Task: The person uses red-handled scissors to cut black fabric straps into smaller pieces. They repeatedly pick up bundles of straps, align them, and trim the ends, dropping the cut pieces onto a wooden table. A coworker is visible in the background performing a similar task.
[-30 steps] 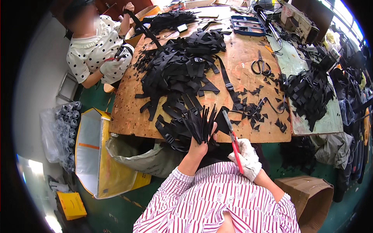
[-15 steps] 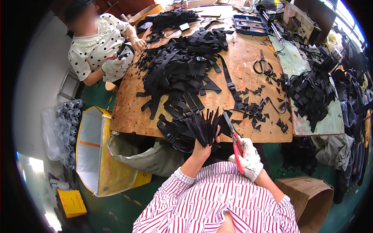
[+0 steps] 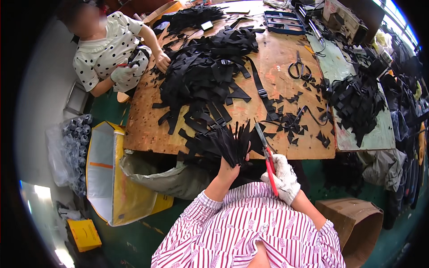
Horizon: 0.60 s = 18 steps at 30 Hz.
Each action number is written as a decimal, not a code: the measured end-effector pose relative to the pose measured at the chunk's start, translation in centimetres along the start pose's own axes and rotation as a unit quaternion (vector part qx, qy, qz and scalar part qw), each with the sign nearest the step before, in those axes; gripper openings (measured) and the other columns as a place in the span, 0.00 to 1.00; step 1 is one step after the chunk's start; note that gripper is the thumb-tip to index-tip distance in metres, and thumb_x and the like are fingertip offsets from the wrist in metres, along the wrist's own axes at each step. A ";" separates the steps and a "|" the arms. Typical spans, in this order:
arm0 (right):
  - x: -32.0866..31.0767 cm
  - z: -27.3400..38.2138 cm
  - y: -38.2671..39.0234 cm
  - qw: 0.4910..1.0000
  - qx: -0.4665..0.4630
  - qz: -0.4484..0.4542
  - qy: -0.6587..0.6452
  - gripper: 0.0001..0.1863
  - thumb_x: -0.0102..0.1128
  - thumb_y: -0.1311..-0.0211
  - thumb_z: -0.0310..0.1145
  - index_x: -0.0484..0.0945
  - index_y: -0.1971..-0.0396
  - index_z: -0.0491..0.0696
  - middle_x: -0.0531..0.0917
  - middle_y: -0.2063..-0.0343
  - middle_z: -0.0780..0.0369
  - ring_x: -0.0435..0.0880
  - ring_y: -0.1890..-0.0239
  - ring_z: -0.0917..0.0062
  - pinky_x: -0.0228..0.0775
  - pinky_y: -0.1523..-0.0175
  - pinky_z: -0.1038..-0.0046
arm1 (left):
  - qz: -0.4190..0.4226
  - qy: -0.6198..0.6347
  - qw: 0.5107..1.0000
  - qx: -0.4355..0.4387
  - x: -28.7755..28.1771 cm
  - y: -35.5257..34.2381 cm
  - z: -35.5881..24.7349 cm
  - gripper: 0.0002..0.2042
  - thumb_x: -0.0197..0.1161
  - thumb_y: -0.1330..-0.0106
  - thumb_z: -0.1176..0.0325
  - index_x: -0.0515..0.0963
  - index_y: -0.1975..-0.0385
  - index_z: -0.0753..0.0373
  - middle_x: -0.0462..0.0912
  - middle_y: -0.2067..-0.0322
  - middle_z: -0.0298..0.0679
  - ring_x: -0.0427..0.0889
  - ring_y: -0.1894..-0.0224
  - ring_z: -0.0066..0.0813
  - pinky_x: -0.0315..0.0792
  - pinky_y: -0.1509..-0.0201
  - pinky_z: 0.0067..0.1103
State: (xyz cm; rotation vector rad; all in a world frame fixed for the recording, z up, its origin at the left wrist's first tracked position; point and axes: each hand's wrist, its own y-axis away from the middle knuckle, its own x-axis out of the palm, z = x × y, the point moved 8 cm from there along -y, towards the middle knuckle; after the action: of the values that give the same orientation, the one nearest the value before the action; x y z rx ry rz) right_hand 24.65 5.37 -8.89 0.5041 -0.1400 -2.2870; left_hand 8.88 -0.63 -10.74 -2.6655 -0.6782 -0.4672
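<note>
At the table's near edge my bare left hand [image 3: 229, 170] is closed round a bundle of black webbing straps [image 3: 233, 148], their ends fanning upward. Just right of it, my right hand [image 3: 288, 179], in a white work glove, grips red-handled scissors [image 3: 270, 166]. The blades point up and away beside the bundle and look almost together. Part of my left hand's fingers is hidden behind the straps. A large heap of black straps [image 3: 196, 73], some with buckles, lies beyond my left hand. Small black triangular offcuts [image 3: 292, 124] are scattered beyond the scissors.
Black-handled scissors [image 3: 299, 70] and a dark blue tray [image 3: 284, 22] lie on the wooden table [image 3: 286, 149]. More straps [image 3: 357, 105] sit to the right. A co-worker [image 3: 109, 53] stands at the far left. Below are a yellow bin [image 3: 117, 178], a sack [image 3: 167, 176] and a cardboard box [image 3: 344, 212].
The whole view has shifted slightly. Both my hands keep their holds, with the straps and scissors in nearly the same place. The co-worker's bare hand has moved a little nearer me along the heap.
</note>
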 end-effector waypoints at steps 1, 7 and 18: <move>0.3 -0.7 0.0 0.999 0.001 -0.008 -0.032 0.29 0.68 0.54 0.41 0.66 0.56 0.42 0.77 0.70 0.55 0.78 0.67 0.67 0.69 0.60 0.70 | 0.011 0.006 1.000 0.004 0.2 0.0 0.0 0.13 0.54 0.33 0.62 0.67 0.51 0.57 0.75 0.67 0.33 0.71 0.73 0.21 0.66 0.60 0.23; 1.0 -2.2 0.1 0.996 0.008 -0.020 -0.083 0.28 0.68 0.54 0.40 0.66 0.56 0.42 0.77 0.69 0.55 0.77 0.67 0.68 0.69 0.59 0.70 | 0.066 -0.038 0.997 -0.015 -0.8 -0.4 1.5 0.26 0.56 0.34 0.55 0.60 0.40 0.56 0.74 0.60 0.33 0.69 0.68 0.21 0.65 0.56 0.23; 0.5 -0.7 0.0 0.996 0.021 -0.009 -0.091 0.22 0.65 0.50 0.33 0.66 0.58 0.42 0.75 0.73 0.61 0.75 0.74 0.79 0.69 0.67 0.75 | 0.013 -0.031 0.999 -0.014 -0.8 0.8 1.2 0.30 0.60 0.38 0.54 0.60 0.40 0.61 0.70 0.69 0.28 0.65 0.70 0.19 0.62 0.61 0.20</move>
State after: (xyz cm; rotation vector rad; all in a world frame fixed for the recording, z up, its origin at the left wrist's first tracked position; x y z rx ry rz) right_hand 24.63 5.05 -9.73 0.3186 -0.2741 -2.3503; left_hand 8.88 -1.09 -12.26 -2.7219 -0.6581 -0.3900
